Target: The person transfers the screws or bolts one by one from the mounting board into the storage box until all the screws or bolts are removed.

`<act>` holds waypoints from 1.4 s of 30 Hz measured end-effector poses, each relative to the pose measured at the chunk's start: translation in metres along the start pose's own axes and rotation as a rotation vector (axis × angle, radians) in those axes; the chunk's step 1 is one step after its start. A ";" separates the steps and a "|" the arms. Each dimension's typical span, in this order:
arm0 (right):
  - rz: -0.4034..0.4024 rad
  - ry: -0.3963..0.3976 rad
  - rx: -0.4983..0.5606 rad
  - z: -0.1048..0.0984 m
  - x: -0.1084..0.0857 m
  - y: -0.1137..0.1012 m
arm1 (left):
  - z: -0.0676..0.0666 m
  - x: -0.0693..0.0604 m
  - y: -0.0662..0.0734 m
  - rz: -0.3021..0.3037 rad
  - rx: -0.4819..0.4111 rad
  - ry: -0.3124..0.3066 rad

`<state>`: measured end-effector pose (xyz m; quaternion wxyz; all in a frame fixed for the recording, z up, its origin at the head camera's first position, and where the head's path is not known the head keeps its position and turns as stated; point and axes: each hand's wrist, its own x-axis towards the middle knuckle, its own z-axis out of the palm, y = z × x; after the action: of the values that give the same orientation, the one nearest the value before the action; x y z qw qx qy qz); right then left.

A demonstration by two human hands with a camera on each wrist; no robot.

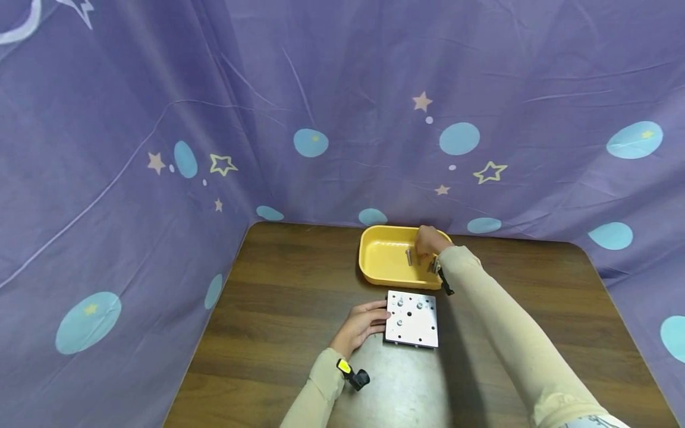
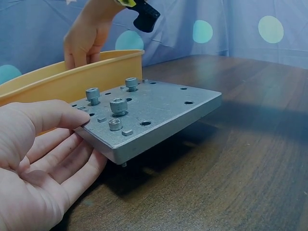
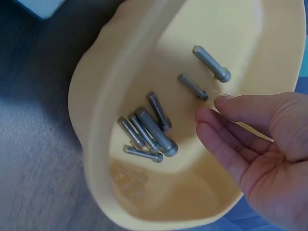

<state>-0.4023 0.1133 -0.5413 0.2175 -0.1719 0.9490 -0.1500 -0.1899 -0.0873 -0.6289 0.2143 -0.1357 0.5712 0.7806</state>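
Metal plate sits just near of the yellow tray; my left hand pinches its left edge. I'd expect it stiff, fairly heavy and a bit slick, best held by its edges. My right hand reaches into the tray, fingers loosely bent, thumb apart, gripping nothing. I count 7 loose bolts there, 4 bolt heads on the plate.

Curtained work booth; type of surrounding building not tellable. Enclosed at back and left by creased purple fabric, printed with stars and light-blue ovals. Furnished with one wood-grain desk. Stocked with one yellow tray of loose metal bolts and one drilled metal plate set with others.
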 end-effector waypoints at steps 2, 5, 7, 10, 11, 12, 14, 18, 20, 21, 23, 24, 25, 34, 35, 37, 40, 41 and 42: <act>-0.006 0.015 0.005 -0.004 -0.004 0.000 | -0.001 0.001 -0.001 -0.001 0.006 0.000; -0.033 0.035 0.010 -0.010 -0.009 -0.001 | -0.001 0.001 -0.001 -0.001 0.012 -0.004; -0.065 0.052 -0.001 -0.013 -0.012 -0.001 | -0.002 0.002 0.000 -0.007 0.004 -0.003; -0.130 0.081 0.013 -0.018 -0.017 -0.001 | -0.003 0.003 0.000 -0.013 -0.002 -0.004; -0.172 0.098 0.017 -0.018 -0.019 -0.001 | -0.003 0.004 0.000 -0.015 -0.003 -0.005; -0.235 0.123 0.044 -0.016 -0.016 0.004 | -0.003 0.005 0.000 -0.018 -0.003 -0.004; -0.296 0.154 0.083 -0.015 -0.023 0.001 | -0.004 0.007 0.000 -0.020 0.000 -0.004; -0.394 0.200 0.122 -0.005 -0.040 -0.016 | -0.005 0.010 0.001 -0.019 0.001 -0.006; -0.410 0.193 0.117 0.000 -0.058 -0.034 | -0.006 0.011 0.001 -0.019 0.000 -0.013; -0.430 0.184 0.124 0.005 -0.066 -0.040 | -0.006 0.011 0.002 -0.019 0.001 -0.019; -0.474 0.157 0.138 0.014 -0.082 -0.051 | -0.006 0.010 0.002 -0.019 0.002 -0.027; -0.500 0.140 0.140 0.019 -0.091 -0.056 | -0.006 0.010 0.003 -0.015 0.008 -0.031; -0.524 0.122 0.145 0.025 -0.098 -0.060 | -0.006 0.009 0.003 -0.013 0.010 -0.034; -0.610 0.044 0.048 0.072 -0.138 -0.076 | -0.007 0.005 0.003 0.021 0.018 -0.077; -0.603 0.053 0.021 0.077 -0.141 -0.076 | -0.007 0.005 0.004 0.024 0.014 -0.083; -0.579 0.058 -0.018 0.085 -0.145 -0.076 | -0.006 0.003 0.004 0.024 0.007 -0.089; -0.530 0.069 -0.074 0.093 -0.151 -0.077 | -0.004 0.002 0.004 0.024 0.004 -0.093; -0.515 0.076 -0.087 0.096 -0.152 -0.077 | -0.004 0.002 0.003 0.029 0.008 -0.096; -0.500 0.083 -0.097 0.097 -0.154 -0.078 | -0.004 0.001 0.003 0.030 0.009 -0.095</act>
<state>-0.2069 0.0834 -0.5413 0.1258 -0.4052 0.8912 -0.1605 -0.1928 -0.0912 -0.6283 0.2301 -0.0889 0.5659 0.7867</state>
